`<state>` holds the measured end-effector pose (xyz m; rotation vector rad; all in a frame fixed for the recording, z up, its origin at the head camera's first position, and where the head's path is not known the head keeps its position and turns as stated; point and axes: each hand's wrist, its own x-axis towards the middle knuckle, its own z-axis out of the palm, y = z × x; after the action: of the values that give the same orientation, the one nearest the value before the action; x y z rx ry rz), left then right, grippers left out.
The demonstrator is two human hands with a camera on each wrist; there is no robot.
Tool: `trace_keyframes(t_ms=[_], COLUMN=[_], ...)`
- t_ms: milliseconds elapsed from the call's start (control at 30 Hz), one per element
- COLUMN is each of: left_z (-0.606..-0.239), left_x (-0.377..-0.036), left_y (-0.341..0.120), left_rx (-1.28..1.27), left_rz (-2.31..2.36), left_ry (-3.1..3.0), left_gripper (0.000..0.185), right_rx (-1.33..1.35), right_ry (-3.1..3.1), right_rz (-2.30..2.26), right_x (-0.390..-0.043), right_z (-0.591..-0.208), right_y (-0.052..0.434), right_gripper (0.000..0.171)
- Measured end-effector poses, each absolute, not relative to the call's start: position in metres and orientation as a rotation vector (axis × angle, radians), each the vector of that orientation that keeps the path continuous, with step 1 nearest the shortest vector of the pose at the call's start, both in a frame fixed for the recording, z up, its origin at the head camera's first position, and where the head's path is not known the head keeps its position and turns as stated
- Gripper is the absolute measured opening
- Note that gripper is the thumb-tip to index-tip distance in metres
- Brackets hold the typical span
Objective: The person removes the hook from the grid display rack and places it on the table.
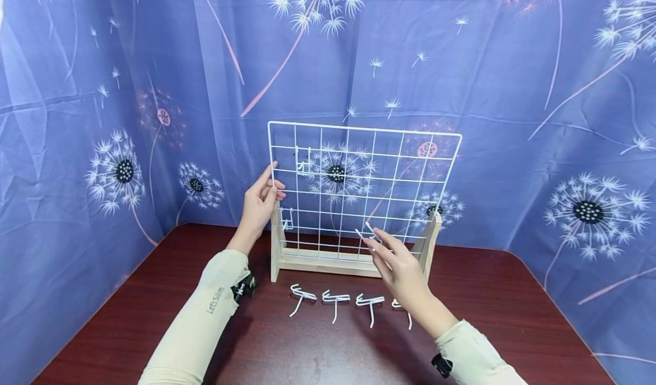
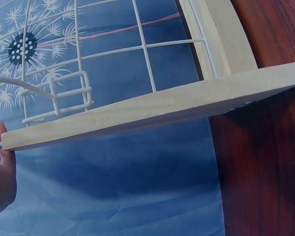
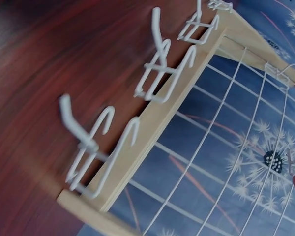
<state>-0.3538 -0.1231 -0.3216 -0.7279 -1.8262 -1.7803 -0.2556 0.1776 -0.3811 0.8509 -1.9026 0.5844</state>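
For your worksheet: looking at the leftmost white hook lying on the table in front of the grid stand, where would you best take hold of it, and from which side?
Probably pinch the leftmost hook by its long straight prong, coming from above on the near side. The prong points toward the person; the looped clip end lies nearer the wooden stand.

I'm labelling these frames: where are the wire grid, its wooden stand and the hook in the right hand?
wire grid (image 1: pixel 381 131), head view, top edge wire
wooden stand (image 1: pixel 323 262), head view, bottom rail
hook (image 1: pixel 368 228), head view, white prong above the fingertips

We see even, bright light and soft shadows on the table (image 1: pixel 318 351); our right wrist view blurs the hooks (image 3: pixel 157 73).
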Motion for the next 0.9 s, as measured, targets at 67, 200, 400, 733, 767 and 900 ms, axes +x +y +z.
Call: trace_keyframes(t_ms=[67, 200, 400, 733, 767, 900], left_z=[-0.322, -0.321, -0.321, -0.321, -0.321, -0.322], left_x=[-0.354, -0.353, -0.353, -0.353, -0.353, -0.354], left_y=[-0.123, -0.123, -0.123, -0.122, -0.122, -0.123], left_rx=[-0.727, -0.723, -0.728, -0.729, -0.725, -0.713], left_rz=[-1.775, -1.772, -1.789, -1.813, -1.819, -1.832], left_ry=[-1.835, -1.84, -1.827, -1.825, -1.82, -1.81], left_gripper=[0.056, 0.056, 0.055, 0.055, 0.055, 0.055], right_rx=[0.855, 0.878, 0.91, 0.986, 0.996, 1.022], right_ry=[-1.906, -1.926, -1.971, -1.985, -1.976, -1.956], right_rz=[0.568, 0.54, 0.474, 0.384, 0.379, 0.355], right_x=[-0.254, -0.25, -0.244, -0.235, -0.235, -0.232], right_z=[-0.382, -0.384, -0.392, -0.405, -0.406, -0.411], right_y=[0.183, 0.193, 0.206, 0.225, 0.227, 0.232], right_gripper=[0.032, 0.036, 0.037, 0.037, 0.037, 0.038])
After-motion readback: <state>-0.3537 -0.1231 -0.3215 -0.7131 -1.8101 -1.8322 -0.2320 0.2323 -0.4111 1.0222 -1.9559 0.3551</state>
